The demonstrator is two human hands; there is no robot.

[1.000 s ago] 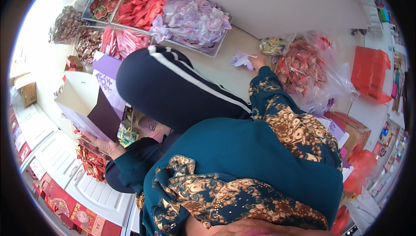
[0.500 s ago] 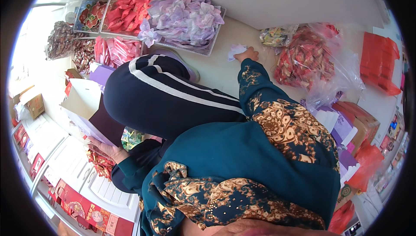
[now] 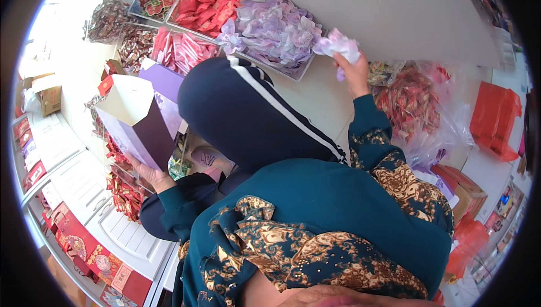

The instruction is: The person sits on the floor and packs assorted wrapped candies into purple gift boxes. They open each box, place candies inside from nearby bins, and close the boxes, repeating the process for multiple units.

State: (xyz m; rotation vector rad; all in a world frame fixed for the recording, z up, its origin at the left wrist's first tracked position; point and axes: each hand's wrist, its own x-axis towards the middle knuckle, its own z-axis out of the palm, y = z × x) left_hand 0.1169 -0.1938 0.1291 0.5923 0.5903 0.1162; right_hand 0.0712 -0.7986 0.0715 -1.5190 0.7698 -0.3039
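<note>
My left hand point(image 3: 147, 173) grips the lower end of an open, tall paper box point(image 3: 125, 116), purple and dark maroon outside and cream inside. Its mouth tilts up and away from me. My right hand point(image 3: 356, 76) is raised over the floor at the upper right, closed on a lilac-and-white wrapped packet point(image 3: 342, 48). Just left of that hand, a heap of similar lilac packets point(image 3: 273, 28) fills a clear tray point(image 3: 305, 71). One flower-shaped lilac piece point(image 3: 230, 38) lies at the heap's left edge.
More clear trays hold red packets point(image 3: 205, 8), pink packets point(image 3: 183, 50) and brown-wrapped pieces point(image 3: 138, 45). Plastic bags of red-gold packets point(image 3: 408, 104) stand at the right, near a red bag point(image 3: 493, 118). White cabinets point(image 3: 127, 234) run along the lower left.
My right hand has picked the lilac packet up off the floor and lifted it. My left hand still holds the box. My knee and the whole view have shifted.
</note>
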